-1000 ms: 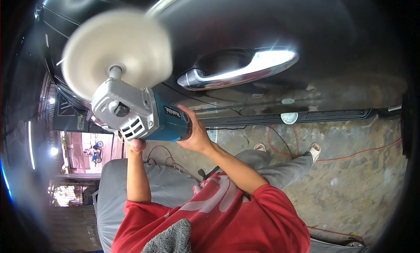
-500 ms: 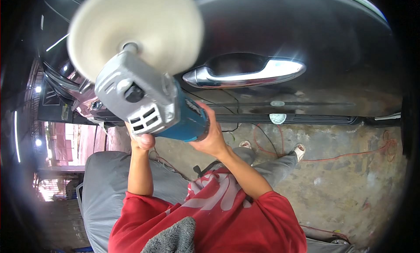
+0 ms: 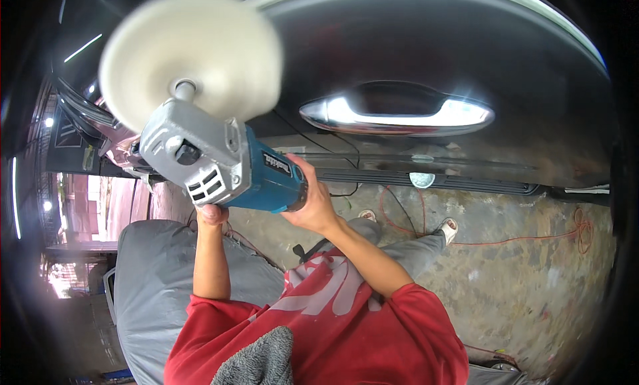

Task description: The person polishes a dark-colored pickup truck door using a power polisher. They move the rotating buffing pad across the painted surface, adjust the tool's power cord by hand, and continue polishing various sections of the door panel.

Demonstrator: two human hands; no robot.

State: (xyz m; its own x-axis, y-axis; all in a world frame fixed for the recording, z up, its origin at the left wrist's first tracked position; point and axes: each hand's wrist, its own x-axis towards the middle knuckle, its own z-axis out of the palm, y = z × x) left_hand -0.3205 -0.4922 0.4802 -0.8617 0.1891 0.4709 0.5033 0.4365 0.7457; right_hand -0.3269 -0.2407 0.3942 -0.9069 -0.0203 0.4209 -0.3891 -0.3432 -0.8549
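Note:
A blue and silver polisher (image 3: pixel 266 175) is held in both my hands, tilted up and to the left. Its round off-white pad (image 3: pixel 219 49) is blurred as if spinning and overlaps the dark car door (image 3: pixel 426 39); I cannot tell whether they touch. My right hand (image 3: pixel 314 202) wraps the blue motor body near its rear end. Under the vented grey gear head, my left hand (image 3: pixel 213 215) grips from below, mostly hidden by the tool with the thumb showing. To the right of the pad sits the shiny chrome door handle (image 3: pixel 399 121).
A grey cover (image 3: pixel 166 285) drapes over something large behind me at left. Dark and orange cords (image 3: pixel 512 242) lie across the stained concrete floor (image 3: pixel 492 285). A grey cloth (image 3: pixel 259 362) hangs at my chest. The car's running board (image 3: pixel 466 183) sticks out below the door.
The polisher and both hands have shifted left, away from the door handle. The handle and door appear farther right in view. The pad stays blurred.

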